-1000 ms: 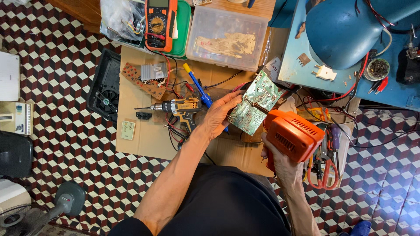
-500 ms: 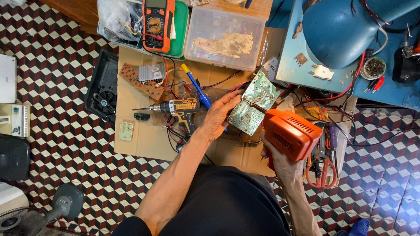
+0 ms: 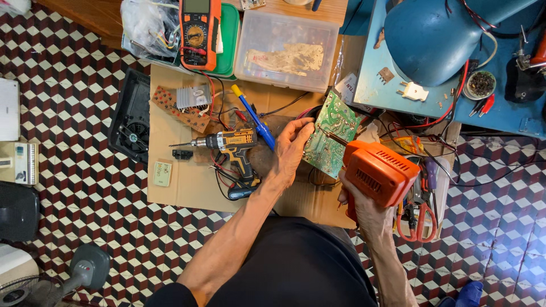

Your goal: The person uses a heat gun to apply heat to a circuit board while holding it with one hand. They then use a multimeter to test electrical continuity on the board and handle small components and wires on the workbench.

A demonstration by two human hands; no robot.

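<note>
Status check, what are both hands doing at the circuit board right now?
Left hand grips green circuit board by its edge. Right hand holds orange soldering gun, tip on the board. Cordless drill and loose wires lie beside it.

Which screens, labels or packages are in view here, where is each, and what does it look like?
Multimeter: top centre, orange and black, grey screen, round dial.
Clear plastic box: right of it, rectangular, translucent.
Plastic bag: left of the multimeter, clear, wires inside.
Small label card: on the cardboard, pale green.

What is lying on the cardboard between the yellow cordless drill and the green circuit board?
In the head view, the person's left hand holding the green circuit board, and a blue-handled screwdriver, lie between it and the yellow cordless drill.
</note>
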